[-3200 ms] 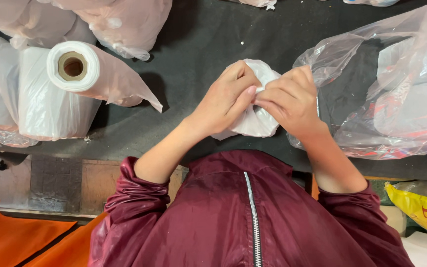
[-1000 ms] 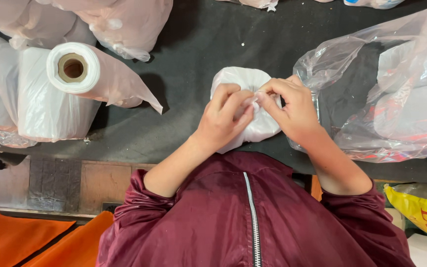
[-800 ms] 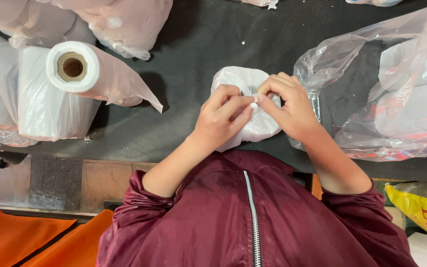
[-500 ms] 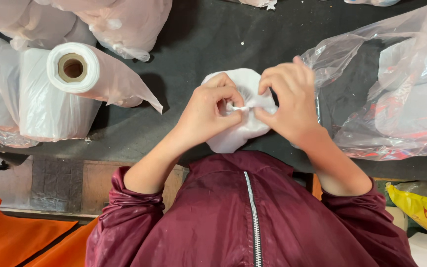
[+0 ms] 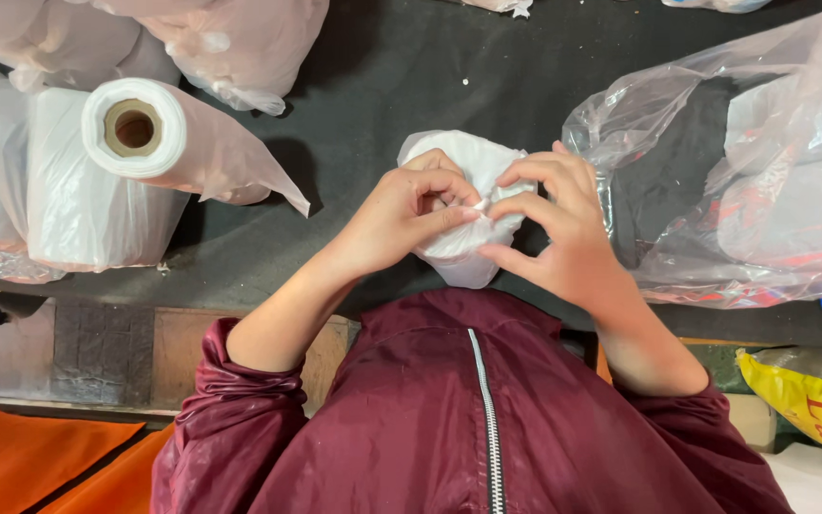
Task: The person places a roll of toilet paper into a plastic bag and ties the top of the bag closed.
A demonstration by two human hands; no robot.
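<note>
We observed both hands closed on a small white plastic bundle [image 5: 463, 214] that lay on the dark desk [image 5: 411, 67], near its front edge and just above the collar of the maroon zip jacket [image 5: 468, 409]. The left hand [image 5: 401, 214] was curled, fingers bent inward, with thumb and forefinger pinching a fold of the plastic at the bundle's top centre. The right hand [image 5: 563, 233] was half open: forefinger and thumb nipped the same twisted fold from the other side, while the remaining fingers spread over the bundle's right flank. The two hands met at that pinch, fingertips nearly touching.

Relative to the bundle: a roll of thin white plastic film [image 5: 135, 128] on a cardboard core lay well to its left, resting against a larger white roll [image 5: 78, 209]. A large clear plastic bag [image 5: 744, 181] with white and red contents lay just beside it on the right, close to the right hand's knuckles. More filled clear bags [image 5: 230, 38] sat beyond it, upper left. A yellow bag [image 5: 801, 390] showed below the desk edge, lower right.
</note>
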